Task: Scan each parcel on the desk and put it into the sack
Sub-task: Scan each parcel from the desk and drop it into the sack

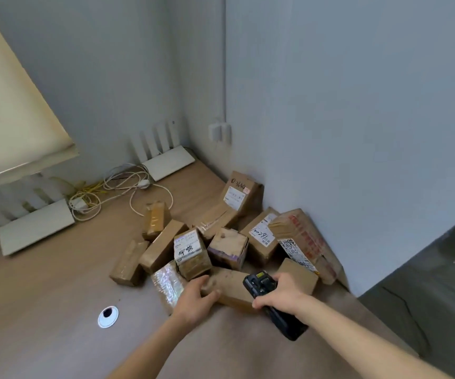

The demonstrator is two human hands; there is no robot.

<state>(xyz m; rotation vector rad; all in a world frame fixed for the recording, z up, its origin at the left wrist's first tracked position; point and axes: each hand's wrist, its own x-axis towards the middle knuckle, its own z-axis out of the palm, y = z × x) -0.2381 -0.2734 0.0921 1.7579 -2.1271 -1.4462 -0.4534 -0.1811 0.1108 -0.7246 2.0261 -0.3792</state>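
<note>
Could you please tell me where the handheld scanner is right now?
In the head view, the handheld scanner is in the right hand, low and right of centre, just over the near edge of the parcel pile, beside the left hand.

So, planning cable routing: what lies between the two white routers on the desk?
In the head view, a tangle of white and yellow cables lies between the near router and the far router.

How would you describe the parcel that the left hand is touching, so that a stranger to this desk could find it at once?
Start at the corner where the wooden desk meets the grey walls; a heap of brown parcels lies there. At the heap's near edge lies a flat brown box, between the left hand and the right hand, which holds a black scanner. Unlike its neighbours, its top shows no label.
</note>
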